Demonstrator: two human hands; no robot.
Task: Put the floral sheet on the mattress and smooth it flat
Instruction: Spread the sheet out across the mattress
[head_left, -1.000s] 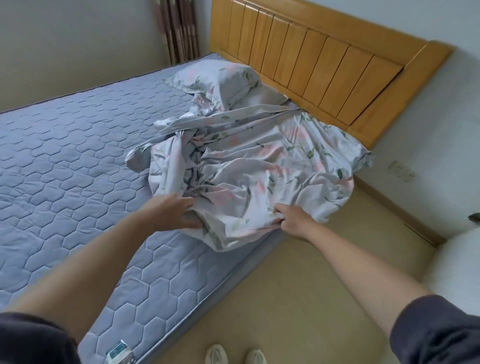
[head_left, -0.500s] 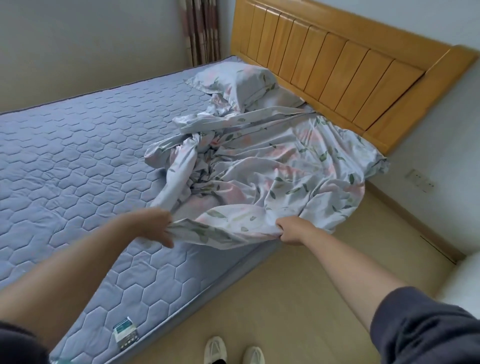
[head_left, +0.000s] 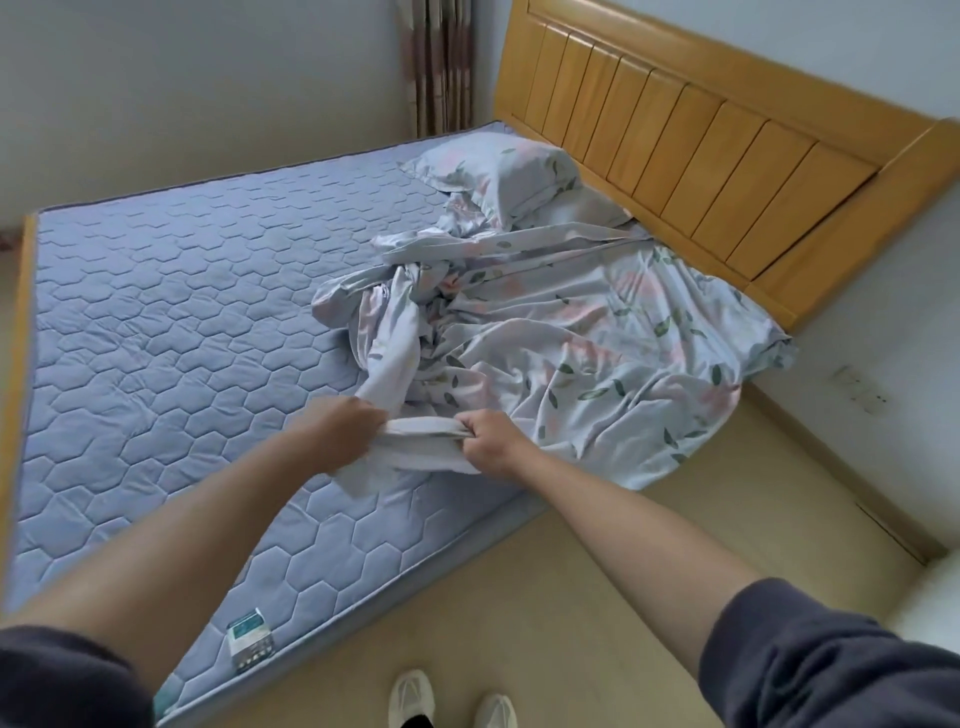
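Since half a second ago the two hands have closed in on each other. The left hand (head_left: 343, 434) has travelled right along the near hem and the right hand (head_left: 491, 441) has come in to meet it, so that only a short band of cloth spans between them. The view has also pulled back, showing more of the bed.

The thin pale floral cotton sheet (head_left: 597, 343) lies bunched on the head half of the blue-grey hexagon-quilted mattress (head_left: 156, 322). One side is roughly spread toward the slatted honey-coloured wooden headboard (head_left: 701, 140), and one corner droops over the mattress's near edge. A twisted knot of folds sits in the middle. The foot half of the mattress is uncovered. A pillow in matching floral fabric (head_left: 498, 169) rests against the headboard, touching the sheet's far edge.

Each hand's grip is closed on the sheet, with fingers curled round a gathered roll of the hem.

The sheet looks light, limp and quite without stiffness. It will likely drape, twist and drag its own folds along, and should slide easily over the quilting. Holding it in the middle would probably only move the knot. The better hold seems to be the hem itself, with the hands working outward along it to find a corner. That edge could then be lifted and drawn toward the foot so the tangle shakes loose before any flattening by palm.
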